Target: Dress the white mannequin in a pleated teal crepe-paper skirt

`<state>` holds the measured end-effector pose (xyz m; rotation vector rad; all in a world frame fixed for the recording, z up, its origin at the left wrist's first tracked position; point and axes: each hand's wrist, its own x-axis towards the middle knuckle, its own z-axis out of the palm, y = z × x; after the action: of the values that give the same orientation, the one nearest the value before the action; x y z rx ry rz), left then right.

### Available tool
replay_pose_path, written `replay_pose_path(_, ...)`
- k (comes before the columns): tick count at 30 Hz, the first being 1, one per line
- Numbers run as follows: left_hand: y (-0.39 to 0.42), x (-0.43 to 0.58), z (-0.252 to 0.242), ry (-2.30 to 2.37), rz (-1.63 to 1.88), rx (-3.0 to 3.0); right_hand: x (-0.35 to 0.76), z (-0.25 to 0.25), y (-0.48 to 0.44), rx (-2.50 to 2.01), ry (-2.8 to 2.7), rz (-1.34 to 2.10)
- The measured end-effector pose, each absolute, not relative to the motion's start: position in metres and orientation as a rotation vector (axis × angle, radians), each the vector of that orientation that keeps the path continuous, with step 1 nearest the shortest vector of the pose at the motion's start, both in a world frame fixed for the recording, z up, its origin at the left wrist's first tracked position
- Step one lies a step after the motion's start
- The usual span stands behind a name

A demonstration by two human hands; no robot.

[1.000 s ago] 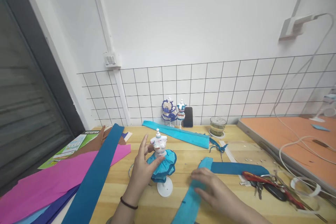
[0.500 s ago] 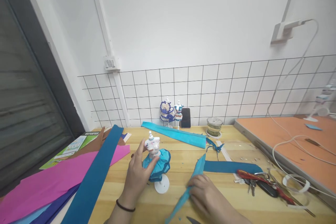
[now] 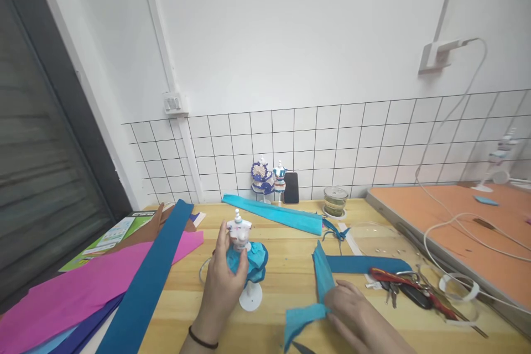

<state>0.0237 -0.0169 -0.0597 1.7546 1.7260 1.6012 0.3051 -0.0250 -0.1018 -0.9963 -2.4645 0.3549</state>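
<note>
A small white mannequin doll (image 3: pixel 239 231) in a blue ruffled paper skirt (image 3: pixel 256 261) stands on a round white base (image 3: pixel 250 297) on the wooden table (image 3: pixel 286 282). My left hand (image 3: pixel 222 282) is wrapped round its waist, thumb and fingers on the skirt. My right hand (image 3: pixel 352 312) is closed on a light blue crepe paper strip (image 3: pixel 319 287), which folds up in front of it and hangs down at its left end. A darker blue strip (image 3: pixel 365 263) lies just behind that hand.
Pink crepe paper (image 3: pixel 83 282) and a long dark blue strip (image 3: pixel 145 282) lie at the left, over a green booklet (image 3: pixel 112 232). Another light blue strip (image 3: pixel 274 213), two dressed dolls (image 3: pixel 267 177), a phone (image 3: pixel 291 187) and a glass jar (image 3: pixel 335 200) stand by the tiled wall. Keys (image 3: pixel 398 282) and a white cable (image 3: pixel 460 221) lie right.
My right hand has drawn the light blue strip back toward me and lifted it into a fold. My left hand has closed further round the doll's waist. The view has shifted slightly.
</note>
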Motion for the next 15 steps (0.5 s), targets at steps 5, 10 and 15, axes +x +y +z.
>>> replay_pose_path(5,-0.021,0.033,-0.059,1.581,1.701,1.54,0.313,-0.114,-0.03,-1.036,-2.379,0.473)
replay_pose_path(10,-0.023,0.033,-0.059,1.617,1.671,1.578,0.331,-0.121,-0.018,-1.141,-1.756,0.866)
replay_pose_path(15,-0.027,0.035,-0.057,1.615,1.765,1.7,0.342,-0.105,0.007,-1.036,-1.118,1.155)
